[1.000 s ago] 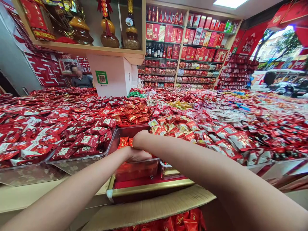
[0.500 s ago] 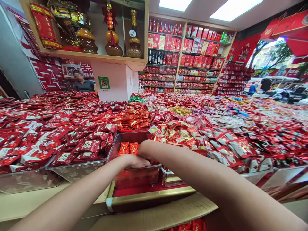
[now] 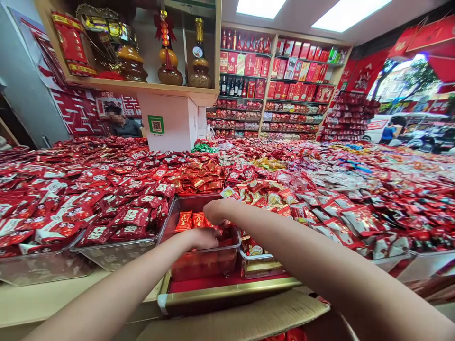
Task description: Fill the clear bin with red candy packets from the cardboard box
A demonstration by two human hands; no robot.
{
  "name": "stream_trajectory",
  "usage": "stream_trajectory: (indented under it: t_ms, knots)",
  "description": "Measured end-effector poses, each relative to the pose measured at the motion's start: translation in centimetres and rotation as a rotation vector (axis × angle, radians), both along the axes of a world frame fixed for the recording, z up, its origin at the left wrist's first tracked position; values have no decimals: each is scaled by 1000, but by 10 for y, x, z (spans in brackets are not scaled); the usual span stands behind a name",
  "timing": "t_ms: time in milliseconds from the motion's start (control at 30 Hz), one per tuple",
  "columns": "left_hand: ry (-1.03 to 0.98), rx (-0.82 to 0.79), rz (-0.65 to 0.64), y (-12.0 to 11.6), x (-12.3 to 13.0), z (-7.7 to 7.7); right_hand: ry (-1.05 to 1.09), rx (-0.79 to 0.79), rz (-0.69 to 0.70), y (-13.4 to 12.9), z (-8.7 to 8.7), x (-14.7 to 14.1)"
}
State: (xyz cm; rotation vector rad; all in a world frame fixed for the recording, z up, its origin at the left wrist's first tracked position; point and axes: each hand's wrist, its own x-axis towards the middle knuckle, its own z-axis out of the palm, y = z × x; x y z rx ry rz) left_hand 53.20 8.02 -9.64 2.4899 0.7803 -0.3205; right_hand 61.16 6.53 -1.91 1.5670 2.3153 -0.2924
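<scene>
Both of my hands are inside a clear plastic bin (image 3: 204, 265) on the counter's front edge. Red packets with gold lettering (image 3: 184, 221) stand at its left side, beside my fingers. My left hand (image 3: 204, 238) reaches in over the front rim, its fingers curled inward toward the right hand. From the right, my right hand (image 3: 215, 211) bends down into the bin, knuckles up and fingers curled below. A bit of red wrapper shows between the hands. My fingertips are mostly hidden, so what they grip cannot be made out.
Dark red packets (image 3: 131, 218) heap in a bin at left, cream-and-red ones (image 3: 272, 194) at right. Below the counter's gold edge (image 3: 231, 292), a cardboard flap (image 3: 241, 317) partly covers more red packets. A display cabinet (image 3: 142, 85) overhangs at upper left; a person (image 3: 122, 125) sits behind.
My left hand has lifted slightly and its fingers show more beside the right hand. My right hand has shifted slightly, uncovering more of the bin's front right rim.
</scene>
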Motion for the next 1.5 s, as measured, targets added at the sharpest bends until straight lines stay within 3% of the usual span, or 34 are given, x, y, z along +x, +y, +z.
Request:
stream_trajectory:
  t_ms: [233, 433, 600, 767, 900, 1033, 1267, 1500]
  knots:
    - [69, -46, 1, 1, -2, 4, 63, 343, -35, -22, 28, 29]
    - [45, 114, 192, 20, -2, 4, 303, 680, -143, -61, 40, 84]
    - [-7, 218, 293, 34, 9, 1, 520, 678, -150, -113, 25, 112]
    - [-47, 167, 311, 30, 21, -9, 651, 602, -305, -158, -5, 130]
    - [-71, 72, 335, 30, 24, -14, 787, 504, -388, -180, -29, 139]
    - [-145, -21, 353, 40, 20, -14, 858, 452, -445, -191, -40, 143]
    - [-514, -156, 534, 58, -8, 9, 894, 516, -453, -192, -40, 145]
    - [-858, -369, 696, 39, -20, 46, 886, 561, -411, -180, -34, 136]
